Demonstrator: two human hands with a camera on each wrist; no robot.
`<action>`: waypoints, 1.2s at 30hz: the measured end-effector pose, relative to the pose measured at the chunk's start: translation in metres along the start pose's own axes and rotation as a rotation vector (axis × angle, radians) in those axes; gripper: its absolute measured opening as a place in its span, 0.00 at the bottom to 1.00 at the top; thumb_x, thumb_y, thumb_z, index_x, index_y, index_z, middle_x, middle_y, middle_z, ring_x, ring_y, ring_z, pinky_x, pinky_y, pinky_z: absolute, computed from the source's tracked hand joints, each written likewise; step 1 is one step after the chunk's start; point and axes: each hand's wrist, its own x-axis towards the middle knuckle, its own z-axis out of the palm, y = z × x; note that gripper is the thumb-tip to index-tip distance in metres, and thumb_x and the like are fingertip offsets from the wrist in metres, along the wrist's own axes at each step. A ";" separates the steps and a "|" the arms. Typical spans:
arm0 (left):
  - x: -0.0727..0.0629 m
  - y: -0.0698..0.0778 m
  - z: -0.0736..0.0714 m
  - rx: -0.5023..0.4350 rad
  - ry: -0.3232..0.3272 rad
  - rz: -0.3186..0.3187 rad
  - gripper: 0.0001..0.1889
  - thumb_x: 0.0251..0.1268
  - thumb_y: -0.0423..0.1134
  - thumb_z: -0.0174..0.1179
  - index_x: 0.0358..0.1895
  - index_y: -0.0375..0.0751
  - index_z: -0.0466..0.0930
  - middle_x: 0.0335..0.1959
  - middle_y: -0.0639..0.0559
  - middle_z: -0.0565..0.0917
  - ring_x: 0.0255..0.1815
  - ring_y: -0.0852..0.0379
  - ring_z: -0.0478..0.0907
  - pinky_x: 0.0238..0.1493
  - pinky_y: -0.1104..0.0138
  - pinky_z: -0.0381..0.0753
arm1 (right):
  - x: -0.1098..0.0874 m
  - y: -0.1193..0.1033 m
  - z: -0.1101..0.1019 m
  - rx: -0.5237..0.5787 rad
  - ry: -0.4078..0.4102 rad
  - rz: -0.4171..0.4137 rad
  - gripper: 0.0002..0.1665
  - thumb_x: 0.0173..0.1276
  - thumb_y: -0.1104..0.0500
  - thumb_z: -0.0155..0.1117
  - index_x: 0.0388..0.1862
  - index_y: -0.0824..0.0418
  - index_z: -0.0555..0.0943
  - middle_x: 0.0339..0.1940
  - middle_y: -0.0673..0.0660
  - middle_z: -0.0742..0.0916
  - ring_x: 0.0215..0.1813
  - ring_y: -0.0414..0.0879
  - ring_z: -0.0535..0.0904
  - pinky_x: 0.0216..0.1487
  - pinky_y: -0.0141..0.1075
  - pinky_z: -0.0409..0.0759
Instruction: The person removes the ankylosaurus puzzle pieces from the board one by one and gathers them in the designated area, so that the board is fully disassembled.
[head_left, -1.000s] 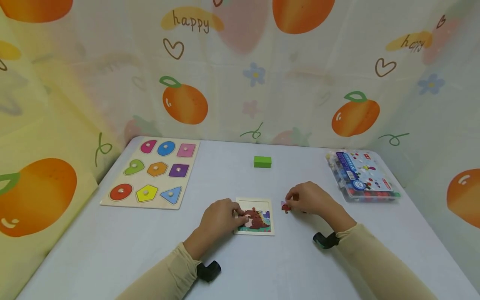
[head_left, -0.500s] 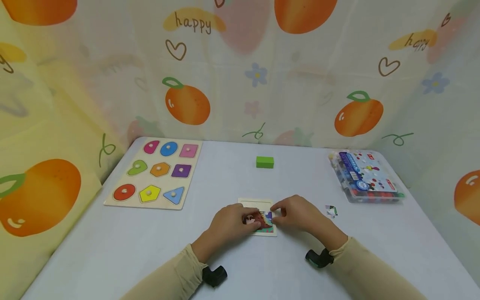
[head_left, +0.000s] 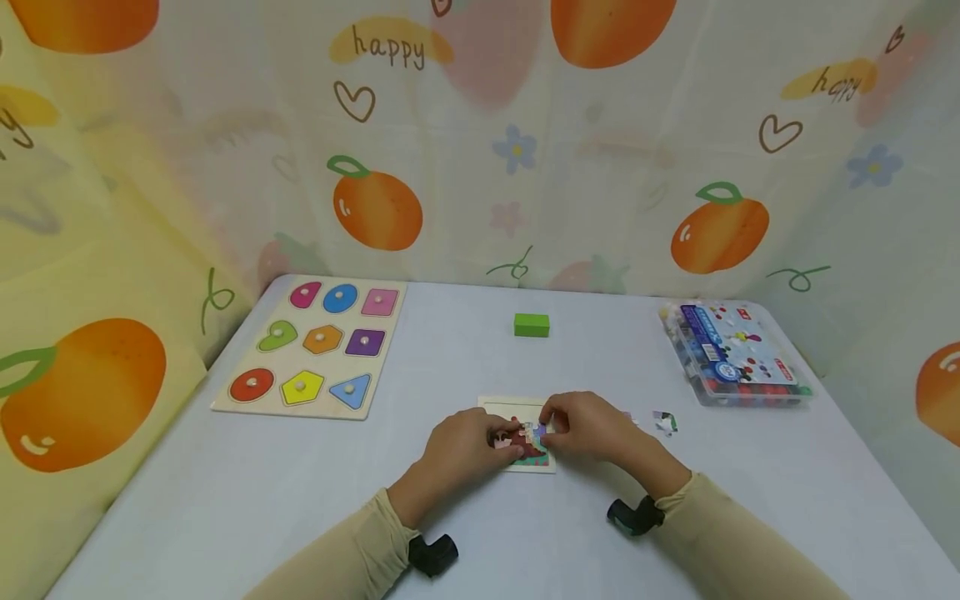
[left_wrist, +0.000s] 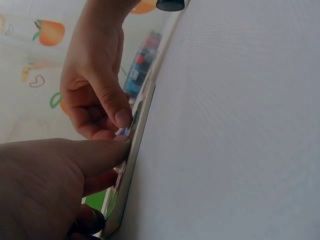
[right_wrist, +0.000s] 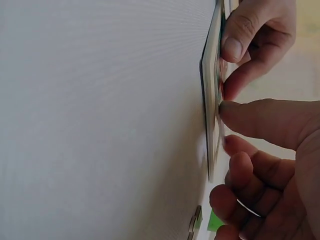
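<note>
A small jigsaw tray (head_left: 510,401) with a pale rim lies mid-table, and its dinosaur picture (head_left: 533,451) fills the lower part. My left hand (head_left: 459,442) comes in from the left, its extended thumb and fingers resting on the picture's pieces. From the right, my right hand (head_left: 588,427) pinches a jigsaw piece with purple on it (head_left: 540,430) between thumb and forefinger, at the picture's right side. Its thumb (right_wrist: 260,120) is right at the tray's surface in the right wrist view. The hands cover part of the picture.
Right of the right hand lies a loose jigsaw piece (head_left: 664,423); another shows partly behind the hand. A green block (head_left: 531,325) sits behind the tray. A shape-peg board (head_left: 330,367) is at left, a clear box of coloured parts (head_left: 735,354) at back right.
The right hand moved left from the loose pieces to the tray with a jigsaw piece. The left hand shifted right, from the tray's left edge onto the picture. The view drifted slightly.
</note>
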 end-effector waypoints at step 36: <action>0.002 0.008 0.007 -0.034 0.047 -0.032 0.17 0.49 0.65 0.68 0.36 0.62 0.84 0.32 0.71 0.82 0.34 0.66 0.77 0.29 0.67 0.71 | -0.005 -0.010 0.006 -0.094 0.099 -0.077 0.15 0.56 0.63 0.73 0.44 0.63 0.87 0.32 0.48 0.85 0.35 0.42 0.78 0.38 0.36 0.75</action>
